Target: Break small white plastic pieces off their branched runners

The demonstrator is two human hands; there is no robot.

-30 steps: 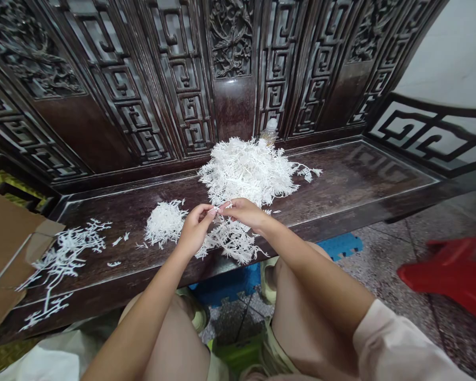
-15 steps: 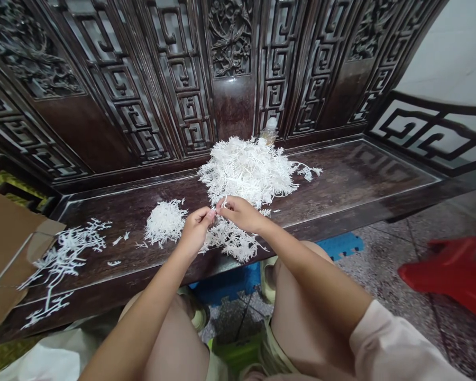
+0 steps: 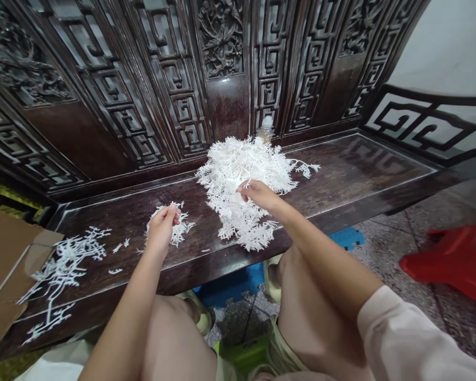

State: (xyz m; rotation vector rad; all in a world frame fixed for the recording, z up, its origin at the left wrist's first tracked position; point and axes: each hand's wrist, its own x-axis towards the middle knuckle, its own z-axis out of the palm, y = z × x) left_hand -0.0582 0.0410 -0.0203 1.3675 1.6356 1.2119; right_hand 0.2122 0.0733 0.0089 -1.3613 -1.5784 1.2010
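A large heap of white branching sprigs (image 3: 238, 159), plastic-looking, lies on the dark wooden bench. Over its front part my right hand (image 3: 259, 193) is closed, with a thin white sprig (image 3: 246, 184) showing at its fingers. To the left is a smaller pile of short white pieces (image 3: 178, 233). My left hand (image 3: 164, 223) is right over this pile, its thumb and fingers pinched together. Whatever sits in that pinch is hidden from me.
Bare white branched stems (image 3: 69, 259) lie at the bench's left end, beside a cardboard box (image 3: 8, 264). A capped bottle (image 3: 266, 128) stands behind the heap, against the carved backrest (image 3: 228, 103). A red plastic object (image 3: 452, 259) is on the floor at right.
My hands were together in front of the large heap and have parted. The left went left to the small pile; the right moved right and up over the heap, still holding a white sprig.
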